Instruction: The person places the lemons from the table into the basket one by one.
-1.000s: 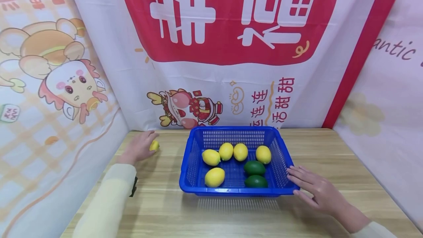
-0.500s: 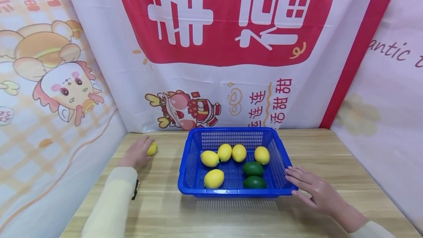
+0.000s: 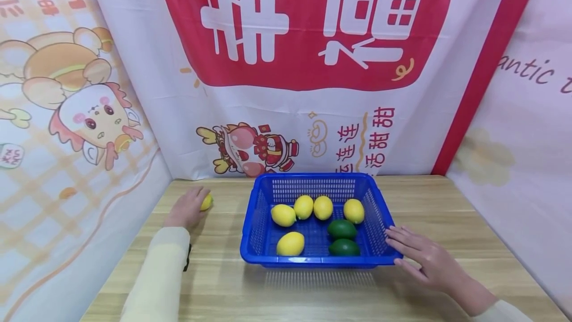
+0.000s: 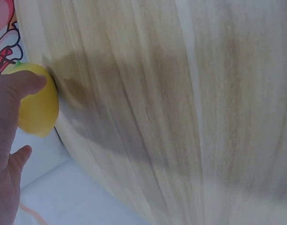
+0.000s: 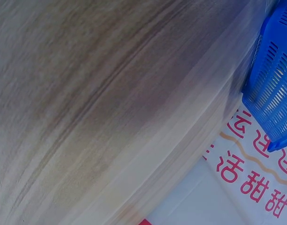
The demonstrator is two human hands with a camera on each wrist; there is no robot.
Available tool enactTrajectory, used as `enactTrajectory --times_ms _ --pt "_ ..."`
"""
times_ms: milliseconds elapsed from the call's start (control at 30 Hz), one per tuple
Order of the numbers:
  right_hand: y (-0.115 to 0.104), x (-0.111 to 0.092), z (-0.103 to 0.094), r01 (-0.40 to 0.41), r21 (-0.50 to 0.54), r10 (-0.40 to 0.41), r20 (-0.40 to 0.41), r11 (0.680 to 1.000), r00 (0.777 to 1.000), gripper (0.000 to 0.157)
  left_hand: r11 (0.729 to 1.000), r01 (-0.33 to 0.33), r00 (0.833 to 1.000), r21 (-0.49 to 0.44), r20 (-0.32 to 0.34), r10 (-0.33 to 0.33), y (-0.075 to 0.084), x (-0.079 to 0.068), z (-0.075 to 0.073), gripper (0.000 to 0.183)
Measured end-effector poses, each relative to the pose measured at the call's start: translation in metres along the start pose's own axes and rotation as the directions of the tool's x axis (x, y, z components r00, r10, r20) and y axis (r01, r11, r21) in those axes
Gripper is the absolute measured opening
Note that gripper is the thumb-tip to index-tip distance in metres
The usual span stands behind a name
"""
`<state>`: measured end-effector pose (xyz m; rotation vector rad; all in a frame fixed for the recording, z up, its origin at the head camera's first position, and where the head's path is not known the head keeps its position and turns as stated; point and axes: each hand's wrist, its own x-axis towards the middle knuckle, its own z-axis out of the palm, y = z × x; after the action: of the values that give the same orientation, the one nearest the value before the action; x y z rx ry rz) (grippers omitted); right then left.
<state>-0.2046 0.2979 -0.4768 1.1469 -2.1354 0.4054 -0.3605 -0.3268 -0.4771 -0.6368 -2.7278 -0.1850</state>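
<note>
At the table's back left, my left hand (image 3: 186,207) holds a lemon (image 3: 206,202) from its left side, and the fingers partly hide it. The left wrist view shows one digit lying over the yellow lemon (image 4: 39,105). My right hand (image 3: 431,257) rests with fairly straight fingers against the right rim of a blue plastic basket (image 3: 313,261), thumb near the front corner. Inside the basket lie several yellow lemons (image 3: 322,207) and two dark green fruits (image 3: 342,230) shaped like lemons. In the right wrist view only the basket's perforated side (image 5: 274,89) shows, without the hand.
The wood-grain table (image 3: 214,282) carries the basket in its middle. A printed cloth (image 3: 268,98) hangs directly behind the table, and patterned cloths (image 3: 67,212) close off both sides.
My left hand has shifted slightly around the lemon, its fingers drawn in closer against it. The right hand stays at the basket's rim. The view has tilted a little.
</note>
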Motion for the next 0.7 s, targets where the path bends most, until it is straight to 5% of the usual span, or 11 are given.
enactTrajectory --times_ms 300,700 --pt "0.0 0.0 0.001 0.002 -0.003 -0.002 -0.003 1.0 1.0 0.049 0.999 0.031 0.999 -0.03 0.017 -0.031 -0.001 0.0 0.006 0.051" --pt "-0.002 0.001 -0.001 -0.021 -0.002 0.021 0.015 1.0 1.0 0.049 0.999 0.025 0.998 0.034 -0.059 -0.023 0.001 0.004 0.013 0.043"
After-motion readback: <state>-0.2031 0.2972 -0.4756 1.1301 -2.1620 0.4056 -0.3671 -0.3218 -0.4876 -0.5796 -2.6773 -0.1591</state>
